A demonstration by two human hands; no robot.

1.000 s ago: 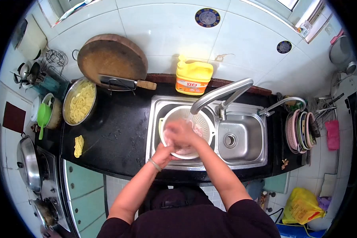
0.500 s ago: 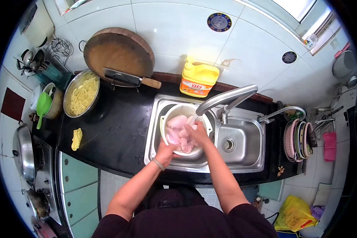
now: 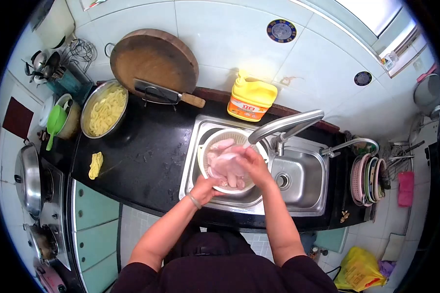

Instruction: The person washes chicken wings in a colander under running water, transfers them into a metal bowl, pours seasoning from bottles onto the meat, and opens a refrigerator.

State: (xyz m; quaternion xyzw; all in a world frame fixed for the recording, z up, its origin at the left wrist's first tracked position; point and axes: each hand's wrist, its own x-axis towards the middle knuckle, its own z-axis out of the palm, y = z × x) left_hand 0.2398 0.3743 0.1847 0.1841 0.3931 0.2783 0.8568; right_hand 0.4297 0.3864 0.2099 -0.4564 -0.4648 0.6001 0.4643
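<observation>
A white colander holds several pale pink pieces of raw chicken over the left sink basin. My left hand grips the colander's near left rim, thumb over the edge. Inside it, my right hand has its fingers curled around a chicken piece, slightly blurred by motion. The curved steel faucet ends just above the colander, close to my right fingers. Whether water runs from it is hard to make out.
Right of the colander is the second sink basin. Behind stands a yellow detergent jug. A cleaver rests before a round chopping board. Leftward are a steel bowl of cut potato and a yellow cloth.
My right hand has shifted among the chicken, and the pieces are rearranged, with a larger one now on top. My left hand keeps its grip on the rim. The view has shifted slightly.
</observation>
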